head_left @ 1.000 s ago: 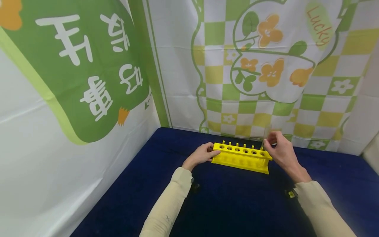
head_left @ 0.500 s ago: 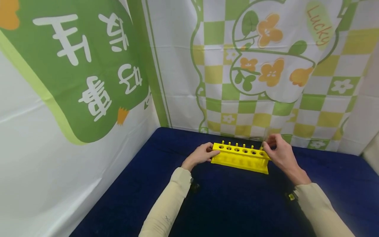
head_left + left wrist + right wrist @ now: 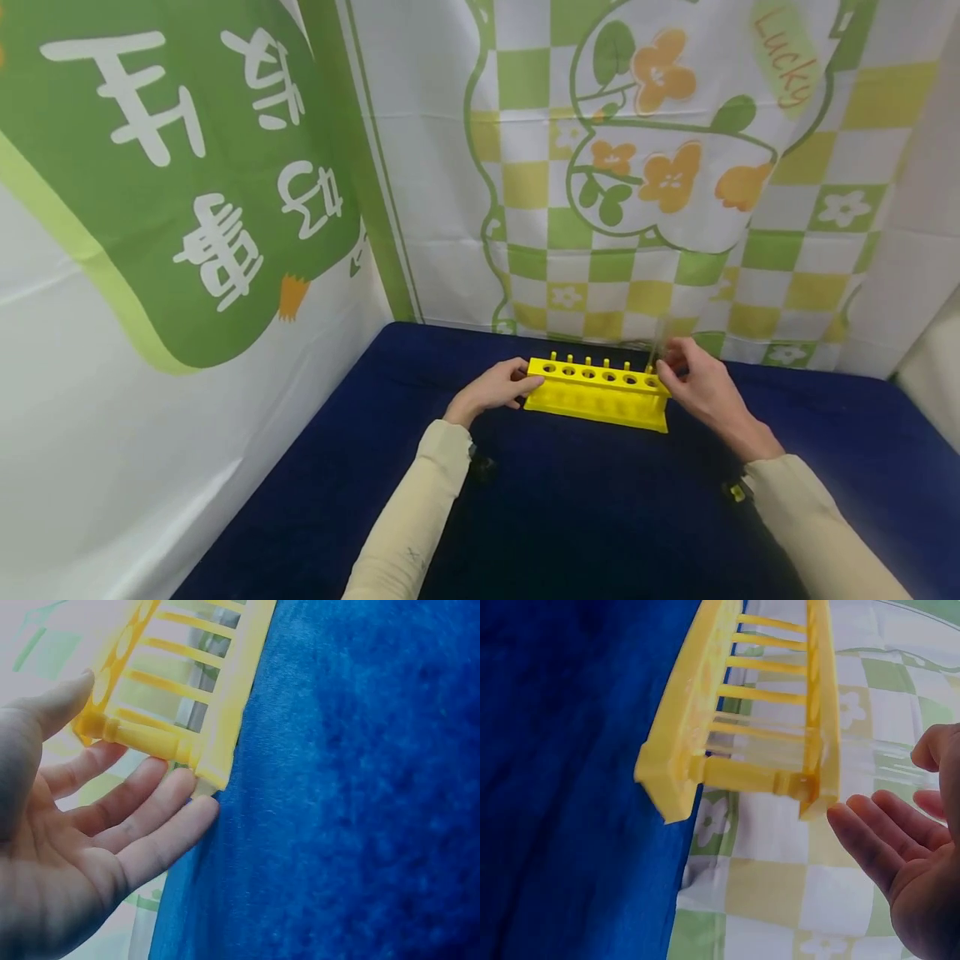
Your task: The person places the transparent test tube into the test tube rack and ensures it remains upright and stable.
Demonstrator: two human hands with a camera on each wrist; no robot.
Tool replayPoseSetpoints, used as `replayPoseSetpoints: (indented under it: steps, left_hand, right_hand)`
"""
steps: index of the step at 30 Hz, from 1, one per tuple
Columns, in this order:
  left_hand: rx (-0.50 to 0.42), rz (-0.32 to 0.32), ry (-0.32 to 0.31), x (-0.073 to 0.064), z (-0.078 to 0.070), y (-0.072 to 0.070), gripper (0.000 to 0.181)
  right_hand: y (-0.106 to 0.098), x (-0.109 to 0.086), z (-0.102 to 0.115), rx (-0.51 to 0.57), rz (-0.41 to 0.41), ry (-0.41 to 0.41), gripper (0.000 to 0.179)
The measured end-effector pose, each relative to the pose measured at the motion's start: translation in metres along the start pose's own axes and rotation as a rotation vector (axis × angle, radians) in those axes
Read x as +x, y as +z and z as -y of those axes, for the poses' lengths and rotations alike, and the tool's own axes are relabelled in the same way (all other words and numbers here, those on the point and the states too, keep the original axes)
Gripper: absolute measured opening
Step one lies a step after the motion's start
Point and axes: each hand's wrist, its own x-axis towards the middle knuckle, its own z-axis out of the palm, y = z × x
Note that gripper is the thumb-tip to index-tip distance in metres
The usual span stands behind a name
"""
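Note:
A yellow test tube rack with a row of round holes and upright pegs behind them stands on the dark blue cloth. My left hand holds its left end; in the left wrist view the thumb lies at the top plate and the fingers are by the end post. At the other end, a clear test tube passes through the top plate down to the base, in the last hole. My right hand pinches the tube's upper part between thumb and index finger, the other fingers spread.
Behind the rack hangs a white, green and yellow checked cloth. Another printed cloth forms the left side. Dark blue cloth covers the table in front of the rack.
The head view has shifted slightly, so everything sits a little further left. The left hand keeps its hold on the rack; the right hand stays at the test tube with little visible movement.

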Motion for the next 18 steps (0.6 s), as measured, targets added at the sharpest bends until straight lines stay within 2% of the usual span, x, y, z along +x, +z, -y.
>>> replayPoseSetpoints:
  steps: [10,18]
  left_hand:
    - [0.061,0.029,-0.029,0.002,-0.009,-0.012,0.047]
    - [0.174,0.020,-0.026,0.002,-0.019,-0.027,0.044]
  right_hand:
    - [-0.017,-0.004,-0.015,-0.070,0.123,0.027,0.029]
    - [-0.029,-0.003,-0.027,-0.142,0.201,0.005,0.026]
